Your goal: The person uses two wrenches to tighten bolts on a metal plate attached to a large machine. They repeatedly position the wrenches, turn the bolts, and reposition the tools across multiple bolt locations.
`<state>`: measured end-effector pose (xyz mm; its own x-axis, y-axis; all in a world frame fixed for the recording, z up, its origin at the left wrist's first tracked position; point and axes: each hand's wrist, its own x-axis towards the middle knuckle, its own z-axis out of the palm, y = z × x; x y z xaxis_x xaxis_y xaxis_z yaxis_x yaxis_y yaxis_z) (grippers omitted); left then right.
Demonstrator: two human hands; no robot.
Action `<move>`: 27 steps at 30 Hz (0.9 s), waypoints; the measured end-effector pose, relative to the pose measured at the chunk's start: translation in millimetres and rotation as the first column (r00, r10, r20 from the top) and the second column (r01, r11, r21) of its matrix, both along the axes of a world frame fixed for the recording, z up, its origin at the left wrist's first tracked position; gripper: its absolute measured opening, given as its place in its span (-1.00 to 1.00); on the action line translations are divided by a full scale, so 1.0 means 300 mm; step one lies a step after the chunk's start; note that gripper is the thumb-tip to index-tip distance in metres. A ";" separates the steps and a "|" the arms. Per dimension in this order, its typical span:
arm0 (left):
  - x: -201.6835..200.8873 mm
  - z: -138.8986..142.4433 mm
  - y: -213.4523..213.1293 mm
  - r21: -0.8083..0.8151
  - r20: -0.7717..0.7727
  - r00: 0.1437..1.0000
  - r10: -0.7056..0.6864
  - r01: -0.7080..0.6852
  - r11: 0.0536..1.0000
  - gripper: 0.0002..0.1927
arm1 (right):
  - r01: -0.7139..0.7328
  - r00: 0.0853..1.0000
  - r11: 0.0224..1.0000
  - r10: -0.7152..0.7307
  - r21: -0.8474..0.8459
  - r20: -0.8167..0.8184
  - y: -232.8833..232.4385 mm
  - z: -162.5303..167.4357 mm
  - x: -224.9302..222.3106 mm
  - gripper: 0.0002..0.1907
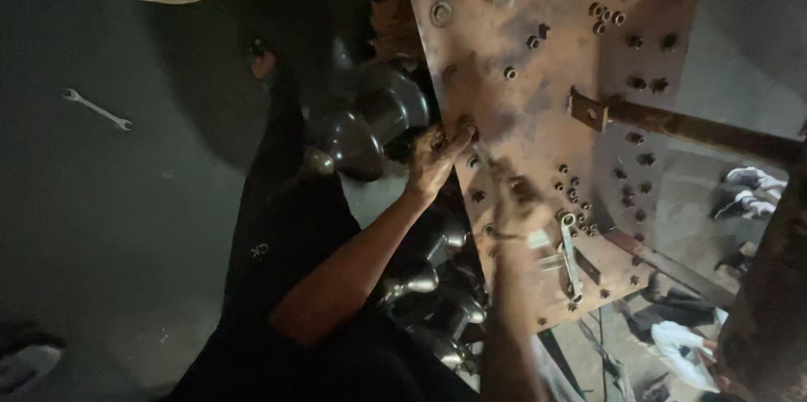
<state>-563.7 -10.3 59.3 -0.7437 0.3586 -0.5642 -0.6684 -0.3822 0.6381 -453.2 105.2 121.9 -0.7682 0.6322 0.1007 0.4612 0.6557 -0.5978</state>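
Both hands work at the rusty metal plate (538, 116): left hand (433, 158) pinches its near edge, fingers clenched; right hand (514, 204) (too blurred to tell its grip) lies beside a wrench (571, 255).

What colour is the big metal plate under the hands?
Rusty reddish-brown metal plate, shown best in the head view.

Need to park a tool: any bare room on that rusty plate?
Bare patch mid-plate, between the top nut cluster and the rusty bar. Crowded below: left hand, right hand, a wrench, scattered nuts. The floor around the spanner is open.
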 end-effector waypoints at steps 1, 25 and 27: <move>-0.004 -0.001 0.009 0.025 -0.003 1.000 0.019 -0.019 1.000 -0.87 | 0.144 0.987 0.989 -0.146 0.034 0.073 -0.049 -0.026 0.016 -0.73; 0.128 -0.109 -0.076 0.248 0.456 0.825 -0.334 0.242 0.938 -0.72 | 0.046 0.946 0.954 -0.137 0.295 0.294 0.055 0.022 -0.219 -0.40; 0.115 -0.115 0.001 0.434 0.465 0.861 -0.207 -0.019 0.901 -0.76 | 0.008 0.943 0.934 -0.126 0.358 0.307 0.015 -0.009 -0.290 -0.39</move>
